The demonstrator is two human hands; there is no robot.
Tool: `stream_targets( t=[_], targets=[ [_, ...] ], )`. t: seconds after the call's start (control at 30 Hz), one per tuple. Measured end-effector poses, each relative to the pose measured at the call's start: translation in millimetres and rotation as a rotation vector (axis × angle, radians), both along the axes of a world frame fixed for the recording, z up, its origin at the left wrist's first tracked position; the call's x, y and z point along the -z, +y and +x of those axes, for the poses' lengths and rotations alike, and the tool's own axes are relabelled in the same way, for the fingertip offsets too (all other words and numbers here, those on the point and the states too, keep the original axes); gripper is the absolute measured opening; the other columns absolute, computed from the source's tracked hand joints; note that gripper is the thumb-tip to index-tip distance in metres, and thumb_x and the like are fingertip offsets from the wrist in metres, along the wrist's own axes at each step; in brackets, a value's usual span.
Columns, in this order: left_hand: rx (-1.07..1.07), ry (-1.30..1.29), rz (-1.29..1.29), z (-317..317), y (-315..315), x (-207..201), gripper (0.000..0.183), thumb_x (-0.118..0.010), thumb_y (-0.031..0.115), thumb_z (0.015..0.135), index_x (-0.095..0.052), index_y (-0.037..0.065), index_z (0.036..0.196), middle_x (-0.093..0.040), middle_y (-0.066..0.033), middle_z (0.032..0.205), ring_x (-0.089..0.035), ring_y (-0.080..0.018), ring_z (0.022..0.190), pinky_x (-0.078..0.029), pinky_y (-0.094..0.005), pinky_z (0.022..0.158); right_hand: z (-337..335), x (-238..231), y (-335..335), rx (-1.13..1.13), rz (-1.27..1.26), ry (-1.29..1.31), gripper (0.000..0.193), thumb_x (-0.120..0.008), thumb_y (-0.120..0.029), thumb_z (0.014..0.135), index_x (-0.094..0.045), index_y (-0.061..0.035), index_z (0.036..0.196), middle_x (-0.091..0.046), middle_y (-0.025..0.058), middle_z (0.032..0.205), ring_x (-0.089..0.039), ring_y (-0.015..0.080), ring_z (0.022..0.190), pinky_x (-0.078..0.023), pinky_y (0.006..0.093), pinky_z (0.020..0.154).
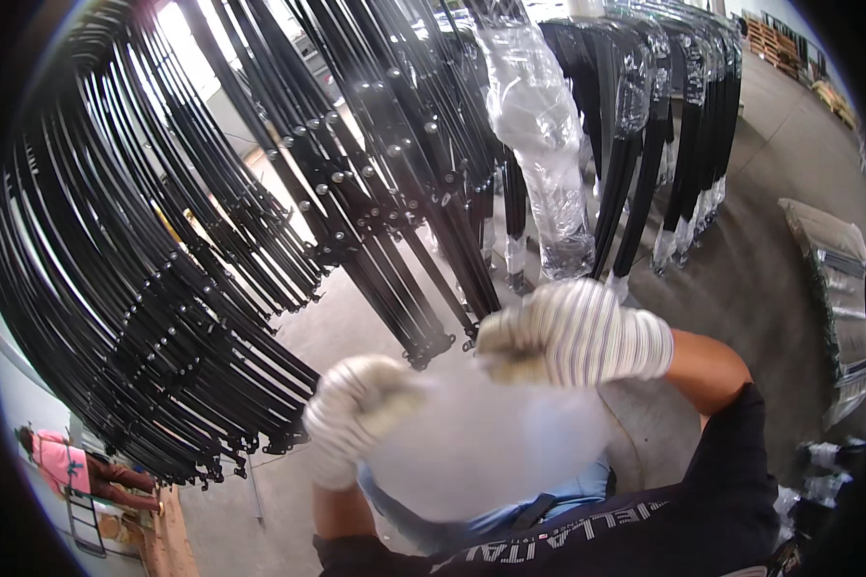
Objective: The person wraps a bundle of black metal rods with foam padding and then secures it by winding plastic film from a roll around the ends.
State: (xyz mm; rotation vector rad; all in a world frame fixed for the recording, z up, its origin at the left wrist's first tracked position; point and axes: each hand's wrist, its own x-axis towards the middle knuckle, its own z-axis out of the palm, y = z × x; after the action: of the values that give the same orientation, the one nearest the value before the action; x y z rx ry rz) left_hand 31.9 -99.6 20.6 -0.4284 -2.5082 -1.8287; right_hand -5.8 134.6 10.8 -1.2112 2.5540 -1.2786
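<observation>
A translucent, whitish plastic bag or sheet (481, 438) is stretched between my two hands in front of my body, blurring my jeans behind it. My left hand (356, 413), in a white striped knit glove, pinches its left upper edge. The right hand (577, 335), gloved alike, is closed on its upper right part. Just beyond my hands hang black metal bars (394, 288) with bolted joints, their lower ends close to the bag. Behind my right hand hangs a piece wrapped in clear plastic (544, 144).
Many thin black metal frames (144, 269) hang in a dense row at left. More black pieces with plastic-covered ends (674, 144) hang at far right. Wrapped bundles (842, 288) lie along the right side. A person in pink (63, 462) is at far lower left.
</observation>
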Motion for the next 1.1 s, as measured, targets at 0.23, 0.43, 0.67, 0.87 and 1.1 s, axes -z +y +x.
stream_targets(
  t=[0.23,0.43,0.67,0.87,1.1],
  targets=[
    [-0.122,0.286,0.287,-63.4,-31.6,-7.3,0.011,-0.060,0.012,0.077,-0.056,0.007,0.069,-0.051,0.0044,0.062,-0.045,-0.0055,0.052,-0.043,-0.0231,0.078,-10.6,-39.3,-33.0,0.115,-0.188,-0.114,0.020,-0.060,-0.020,0.076,-0.063,-0.0034,0.088,-0.062,0.0100,0.071,-0.060,0.0183,0.067,-0.047,0.0279,0.063],
    [-0.061,0.218,0.784,-111.0,-26.0,9.3,0.003,-0.062,0.003,0.074,-0.060,0.004,0.076,-0.057,0.0012,0.066,-0.052,-0.0053,0.056,-0.043,-0.0152,0.052,-31.7,-52.7,-62.0,0.410,0.185,0.169,0.025,-0.056,-0.025,0.078,-0.062,-0.0016,0.082,-0.060,0.0131,0.071,-0.060,0.0263,0.070,-0.048,0.0325,0.064],
    [-0.076,0.381,0.486,-121.9,-23.6,3.8,0.025,-0.059,-0.003,0.070,-0.044,0.010,0.055,-0.039,0.0089,0.058,-0.034,-0.0012,0.054,-0.031,-0.0158,0.050,-56.6,-48.6,-43.5,0.592,0.280,0.291,0.041,-0.056,-0.038,0.076,-0.062,0.0006,0.087,-0.061,0.0159,0.078,-0.060,0.0294,0.071,-0.048,0.0381,0.066],
    [-0.110,0.494,0.416,-112.6,-16.4,-1.9,0.024,-0.060,-0.003,0.068,-0.044,0.011,0.055,-0.039,0.0086,0.057,-0.033,-0.0017,0.054,-0.029,-0.0164,0.050,-51.3,-51.4,-51.2,0.834,0.315,0.212,0.067,-0.059,-0.042,0.075,-0.035,0.0042,0.117,-0.061,0.0168,0.077,-0.062,0.0274,0.073,-0.049,0.0362,0.063],
    [-0.068,0.340,0.573,-120.7,-20.3,-9.0,0.020,-0.060,-0.005,0.066,-0.049,0.009,0.056,-0.044,0.0061,0.057,-0.039,-0.0024,0.054,-0.036,-0.0159,0.053,-47.0,-74.0,-65.0,0.856,0.223,-0.047,0.067,-0.061,-0.036,0.074,-0.033,-0.0003,0.124,-0.062,0.0188,0.082,-0.062,0.0295,0.076,-0.051,0.0349,0.065]
  ],
)
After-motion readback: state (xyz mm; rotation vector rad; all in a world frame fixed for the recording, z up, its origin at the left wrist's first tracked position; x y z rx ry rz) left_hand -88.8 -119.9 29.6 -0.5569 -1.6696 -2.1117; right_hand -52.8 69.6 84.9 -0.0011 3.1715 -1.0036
